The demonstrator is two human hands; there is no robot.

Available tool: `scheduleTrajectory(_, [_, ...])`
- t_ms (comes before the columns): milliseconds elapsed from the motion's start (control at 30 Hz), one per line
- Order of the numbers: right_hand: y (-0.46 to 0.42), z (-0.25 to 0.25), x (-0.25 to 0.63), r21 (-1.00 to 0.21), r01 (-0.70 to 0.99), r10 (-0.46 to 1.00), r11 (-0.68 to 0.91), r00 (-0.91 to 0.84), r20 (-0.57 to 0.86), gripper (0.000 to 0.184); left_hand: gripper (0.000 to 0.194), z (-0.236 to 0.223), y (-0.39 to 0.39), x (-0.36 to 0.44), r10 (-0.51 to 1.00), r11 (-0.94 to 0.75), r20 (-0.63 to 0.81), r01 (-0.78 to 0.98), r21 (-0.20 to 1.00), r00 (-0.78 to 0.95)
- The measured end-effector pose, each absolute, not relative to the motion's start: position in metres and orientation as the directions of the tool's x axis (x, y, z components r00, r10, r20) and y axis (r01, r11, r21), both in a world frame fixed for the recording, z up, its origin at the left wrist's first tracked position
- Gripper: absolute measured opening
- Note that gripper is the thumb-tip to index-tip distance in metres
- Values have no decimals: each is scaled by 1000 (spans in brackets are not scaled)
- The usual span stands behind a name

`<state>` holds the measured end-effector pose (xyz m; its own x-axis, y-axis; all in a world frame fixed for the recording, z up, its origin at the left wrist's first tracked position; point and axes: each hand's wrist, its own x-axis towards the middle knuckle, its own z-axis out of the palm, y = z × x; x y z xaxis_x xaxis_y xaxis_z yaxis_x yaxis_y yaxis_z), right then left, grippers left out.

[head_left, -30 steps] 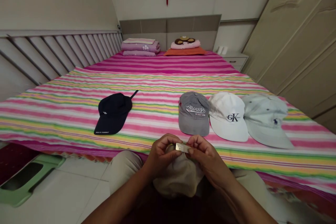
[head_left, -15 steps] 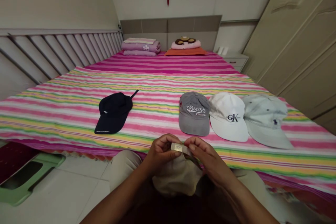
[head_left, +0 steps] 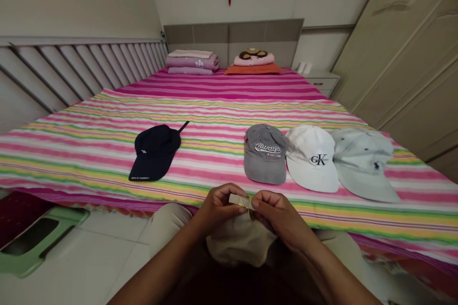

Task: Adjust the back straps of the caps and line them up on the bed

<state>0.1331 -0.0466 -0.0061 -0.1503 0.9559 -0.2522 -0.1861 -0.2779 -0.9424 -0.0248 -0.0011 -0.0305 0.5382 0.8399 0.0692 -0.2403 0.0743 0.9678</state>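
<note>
My left hand and my right hand pinch a small pale tag from either side, just above a beige cap that hangs below them. I cannot tell whether the tag is attached to the cap. Four caps lie on the bed in front of my hands: a navy cap, a grey "Always" cap, a white CK cap and a pale grey-blue cap. The grey cap is nearest my hands.
A striped pink-and-yellow bedspread covers the bed. My beige-trousered knees sit at its edge. A green stool stands on the tiled floor at left. Folded bedding and a pillow lie at the far end, beside a wardrobe.
The tag has shifted slightly left between my fingers, and my hands have drawn closer together around it. The caps on the bed have not moved.
</note>
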Motion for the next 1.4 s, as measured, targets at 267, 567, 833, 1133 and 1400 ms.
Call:
scheduleTrajectory(267, [-32, -6, 150, -954, -102, 898, -283, -377, -226, 35, 26, -28, 1, -27, 889, 250, -65, -360, 899, 454])
scheduleTrajectory(567, [-23, -1, 145, -951, -118, 898, -286, -378, -224, 25, 26, -23, 3, -30, 894, 229, -83, -289, 930, 441])
scheduleTrajectory(833, [-24, 3, 138, -959, -55, 904, -278, -353, -241, 23, 33, -25, 4, -30, 896, 212, -79, -263, 941, 437])
scheduleTrajectory(1133, [-25, 1, 140, -952, -99, 918, -290, -308, -248, 25, 18, -39, 9, -30, 850, 322, -102, -357, 877, 517])
scheduleTrajectory(1400, [-23, -9, 140, -963, -30, 919, -267, -309, -245, 23, 20, -35, 13, -36, 772, 431, -245, -201, 880, 587])
